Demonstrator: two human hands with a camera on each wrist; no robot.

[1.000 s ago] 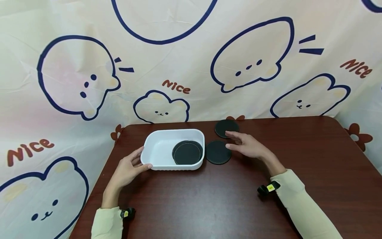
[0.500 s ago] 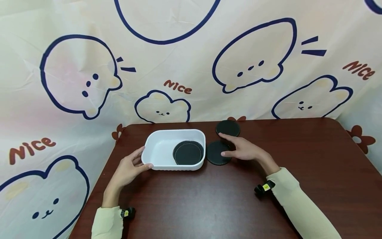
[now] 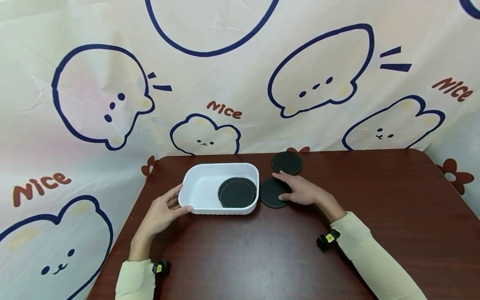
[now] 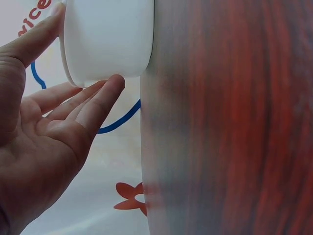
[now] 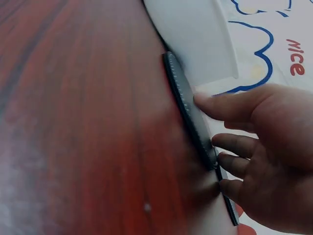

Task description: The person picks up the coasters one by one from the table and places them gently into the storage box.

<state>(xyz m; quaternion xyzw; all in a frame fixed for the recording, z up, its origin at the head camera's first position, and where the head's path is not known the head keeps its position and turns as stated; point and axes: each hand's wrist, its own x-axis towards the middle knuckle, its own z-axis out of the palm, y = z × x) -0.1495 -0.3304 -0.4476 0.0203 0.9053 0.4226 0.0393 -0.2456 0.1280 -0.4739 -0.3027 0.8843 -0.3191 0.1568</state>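
Observation:
A white rectangular plastic bin [image 3: 200, 189] stands on the table, with black round coasters [image 3: 237, 194] stacked inside its right half. My left hand [image 3: 159, 214] holds the bin's left end, thumb at the near corner and fingers along the end wall; the left wrist view shows them against the white wall [image 4: 107, 39]. My right hand [image 3: 304, 191] is over a black coaster [image 3: 271, 195] beside the bin's right wall, its thumb and fingers spread. In the right wrist view the thumb is close above that coaster [image 5: 195, 117]; whether it touches, I cannot tell.
Another black coaster [image 3: 287, 161] lies near the table's back edge, just behind the right fingers. The dark brown wooden table [image 3: 240, 254] meets a hanging cloth [image 3: 255, 133] with cartoon outlines at the back.
My right hand has moved left and slightly down over the coaster next to the bin. The left hand keeps its hold on the bin, and the coasters have not moved.

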